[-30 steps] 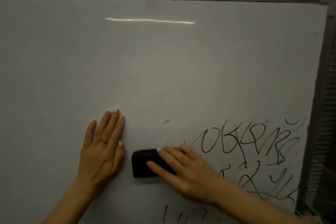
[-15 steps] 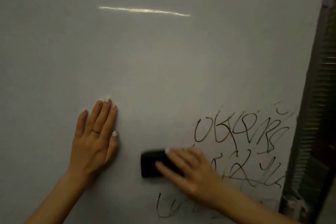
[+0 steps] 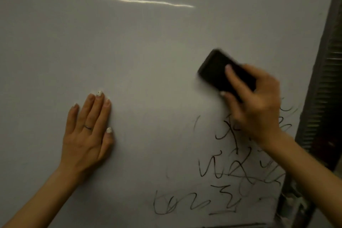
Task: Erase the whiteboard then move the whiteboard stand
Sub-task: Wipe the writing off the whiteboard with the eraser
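The whiteboard fills the head view. My left hand lies flat on the board at lower left, fingers together and pointing up, holding nothing. My right hand grips a black eraser, tilted and blurred, pressed to the board at right of centre. Black marker scribbles cover the lower right of the board, below and partly behind my right hand and forearm. The upper and left parts of the board are wiped white.
The board's grey metal frame runs down the right edge, with a dark slatted surface beyond it. A light strip reflects near the top of the board.
My right hand has swept the eraser up and to the right, over the top row of scribbles, much of which is gone. My left hand stays flat in place. The view has tilted down.
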{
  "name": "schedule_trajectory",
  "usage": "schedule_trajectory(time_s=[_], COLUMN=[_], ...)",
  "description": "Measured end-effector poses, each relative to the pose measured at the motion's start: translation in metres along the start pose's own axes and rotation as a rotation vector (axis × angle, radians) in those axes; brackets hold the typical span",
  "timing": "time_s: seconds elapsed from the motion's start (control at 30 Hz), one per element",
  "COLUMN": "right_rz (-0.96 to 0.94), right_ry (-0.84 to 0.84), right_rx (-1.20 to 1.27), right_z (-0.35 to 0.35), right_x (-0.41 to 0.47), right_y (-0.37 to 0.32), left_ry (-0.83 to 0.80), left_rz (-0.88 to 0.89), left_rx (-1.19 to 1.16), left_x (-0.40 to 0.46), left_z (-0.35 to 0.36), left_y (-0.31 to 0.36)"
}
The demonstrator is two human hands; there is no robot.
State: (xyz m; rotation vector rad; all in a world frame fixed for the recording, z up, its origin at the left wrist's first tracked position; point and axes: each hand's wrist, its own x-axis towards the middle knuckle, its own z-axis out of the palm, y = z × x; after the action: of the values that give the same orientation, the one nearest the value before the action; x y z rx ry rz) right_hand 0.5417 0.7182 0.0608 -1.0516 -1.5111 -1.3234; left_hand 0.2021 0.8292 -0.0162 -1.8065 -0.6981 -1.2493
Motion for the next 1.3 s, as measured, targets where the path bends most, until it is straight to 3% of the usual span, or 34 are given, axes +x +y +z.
schedule_trajectory(time_s=[0.1, 0.17, 0.43, 0.6, 0.67, 0.77, 0.93, 1.0, 1.07, 1.13, 1.3], right_rz=[0.204, 0.191, -0.222, -0.655, -0.739, -0.639, -0.136, -0.017, -0.081, -0.266, -0.565], right_ry=[0.108, 0.108, -0.19, -0.329, -0.315, -0.218, 0.004, 0.035, -0.003, -0.08, -0.264], right_rx=[-0.005, 0.018, 0.117, 0.144, 0.149, 0.149, 0.172, 0.216, 0.256, 0.279, 0.292], right_z=[0.0, 0.005, 0.018, 0.011, 0.013, 0.019, 0.031, 0.037, 0.044, 0.048, 0.045], right_x=[0.001, -0.018, -0.126, -0.089, -0.056, -0.01, 0.028, 0.016, -0.012, -0.049, -0.103], right_y=[0.001, -0.016, -0.076, -0.038, -0.028, -0.025, -0.059, -0.088, -0.115, -0.133, -0.137], left_ry=[0.017, 0.017, -0.016, 0.01, 0.01, -0.012, -0.057, -0.065, -0.078, -0.093, -0.09], left_rz=[0.001, -0.005, -0.106, -0.146, -0.15, -0.181, -0.129, -0.132, -0.139, -0.131, -0.072], left_rx=[0.002, 0.001, -0.015, 0.012, -0.002, 0.008, 0.051, 0.056, 0.063, 0.071, 0.08], left_x=[0.0, -0.002, -0.001, -0.001, 0.0, 0.0, -0.006, -0.006, -0.005, -0.004, -0.003], left_z=[0.0, 0.001, 0.004, 0.006, 0.004, 0.002, -0.005, -0.009, -0.012, -0.014, -0.018], left_y=[0.002, 0.001, 0.011, 0.02, 0.017, 0.018, 0.016, 0.015, 0.016, 0.015, 0.012])
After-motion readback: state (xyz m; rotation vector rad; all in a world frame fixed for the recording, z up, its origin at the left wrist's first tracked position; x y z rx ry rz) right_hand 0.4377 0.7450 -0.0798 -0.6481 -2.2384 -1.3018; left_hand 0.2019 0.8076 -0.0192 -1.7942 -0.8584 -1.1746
